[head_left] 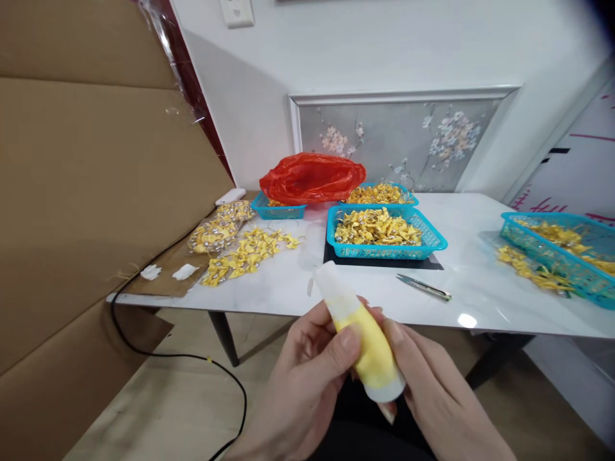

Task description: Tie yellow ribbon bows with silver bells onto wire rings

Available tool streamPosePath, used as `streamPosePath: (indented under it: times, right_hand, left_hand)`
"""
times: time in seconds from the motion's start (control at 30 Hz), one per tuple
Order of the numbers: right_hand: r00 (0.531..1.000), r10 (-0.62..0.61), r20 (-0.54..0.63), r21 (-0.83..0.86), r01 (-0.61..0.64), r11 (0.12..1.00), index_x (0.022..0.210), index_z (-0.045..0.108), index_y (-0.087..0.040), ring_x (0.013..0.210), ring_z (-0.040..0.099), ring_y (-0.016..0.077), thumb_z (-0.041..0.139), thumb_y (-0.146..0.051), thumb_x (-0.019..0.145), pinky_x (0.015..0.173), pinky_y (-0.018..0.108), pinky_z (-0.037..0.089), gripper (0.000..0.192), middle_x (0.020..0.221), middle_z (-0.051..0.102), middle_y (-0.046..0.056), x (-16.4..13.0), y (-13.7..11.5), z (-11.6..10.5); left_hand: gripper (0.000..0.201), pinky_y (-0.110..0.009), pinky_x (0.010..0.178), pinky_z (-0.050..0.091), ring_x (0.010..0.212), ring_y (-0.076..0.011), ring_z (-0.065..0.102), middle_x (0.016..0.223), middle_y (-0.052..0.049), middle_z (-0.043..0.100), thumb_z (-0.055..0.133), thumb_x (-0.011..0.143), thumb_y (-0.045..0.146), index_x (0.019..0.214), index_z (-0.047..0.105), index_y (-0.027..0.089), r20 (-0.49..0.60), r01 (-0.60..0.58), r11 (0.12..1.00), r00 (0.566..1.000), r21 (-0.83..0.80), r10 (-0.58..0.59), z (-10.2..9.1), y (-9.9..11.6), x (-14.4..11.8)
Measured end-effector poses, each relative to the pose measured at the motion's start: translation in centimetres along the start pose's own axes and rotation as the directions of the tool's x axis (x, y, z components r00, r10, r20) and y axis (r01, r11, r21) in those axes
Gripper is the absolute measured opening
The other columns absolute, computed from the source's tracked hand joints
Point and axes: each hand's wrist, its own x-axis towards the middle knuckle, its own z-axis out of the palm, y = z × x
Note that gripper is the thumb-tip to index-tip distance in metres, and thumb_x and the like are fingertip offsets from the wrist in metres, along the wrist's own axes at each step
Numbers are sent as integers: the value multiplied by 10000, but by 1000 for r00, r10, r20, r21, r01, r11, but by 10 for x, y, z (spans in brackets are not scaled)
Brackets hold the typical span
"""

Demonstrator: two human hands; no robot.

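Yellow, matte-looking winding [372, 346] wraps the middle of a smooth white tube [335, 288] in front of the table [283, 282]; my left hand [310, 365] grasps it, thumb pressed on the yellow, while my right hand [427, 378] grips its other side with bent fingers; too hard a squeeze could dent the tube, and a slack hold could let the winding slip loose; on the table, slim pointed snips [425, 288] could nick a careless wrist; farther back on the table, a latticed blue basket [384, 251] holds crinkly yellow bows [377, 225].
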Motion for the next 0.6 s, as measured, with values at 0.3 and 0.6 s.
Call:
streamPosePath:
  times: [0.3, 0.6]
  right_hand:
    - [978, 153, 145, 242, -185, 952, 1038, 642, -180, 474, 488, 110, 637, -685, 824, 472, 234, 432, 548, 621, 578, -17, -1, 3, 3]
    - [890, 180, 418, 575, -413, 706, 915, 639, -135, 445, 456, 54, 642, -605, 875, 451, 187, 356, 472, 673, 612, 18, 2, 5, 1]
  left_hand:
    - [227, -160, 538, 551, 645, -117, 655, 837, -54, 755, 821, 771, 303, 937, 760, 161, -157, -20, 1000, 987, -2, 19, 7, 2, 0]
    - [260, -132, 375, 412, 443, -52, 522, 880, -75, 784, 722, 857, 382, 999, 784, 173, -65, -11, 999, 998, -30, 9, 3, 4, 2]
